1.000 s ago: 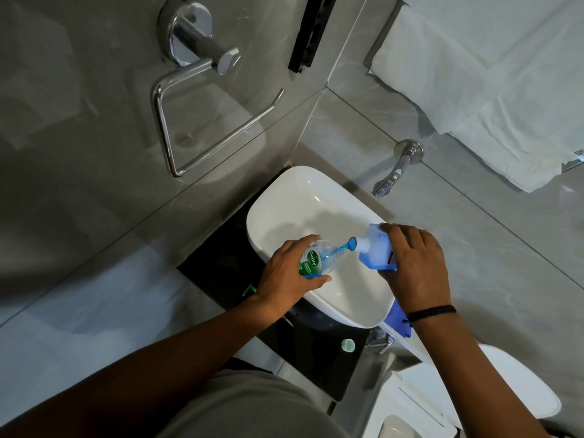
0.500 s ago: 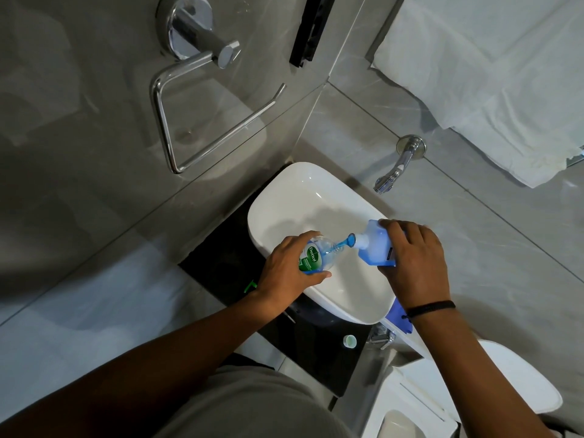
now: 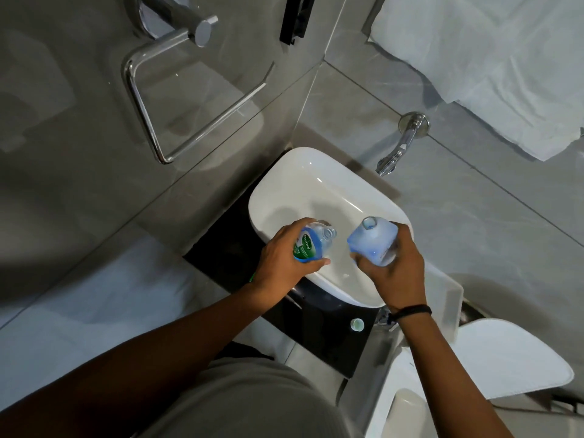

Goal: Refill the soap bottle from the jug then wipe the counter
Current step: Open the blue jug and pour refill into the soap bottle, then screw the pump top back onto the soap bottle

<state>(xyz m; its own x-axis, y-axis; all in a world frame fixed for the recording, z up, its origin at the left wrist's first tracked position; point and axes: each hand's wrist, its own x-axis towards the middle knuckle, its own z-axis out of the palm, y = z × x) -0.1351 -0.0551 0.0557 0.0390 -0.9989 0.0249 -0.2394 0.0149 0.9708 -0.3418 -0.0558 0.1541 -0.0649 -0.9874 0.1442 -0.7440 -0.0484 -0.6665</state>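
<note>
The soap bottle (image 3: pixel 311 245) sits in the left hand (image 3: pixel 284 263), fingers wrapped round its lower body, its open neck poking out past the thumb toward the upper right. It is clear, with blue liquid inside and a green label. Just beside it, apart from it, the jug (image 3: pixel 373 241) is clasped in the right hand (image 3: pixel 393 273), translucent blue, its open mouth facing up. Both are held over the white basin (image 3: pixel 303 184) at frame centre. Both forearms reach up from the lower edge. A small cap (image 3: pixel 357 324) lies on the dark counter (image 3: pixel 331 343) below the basin.
</note>
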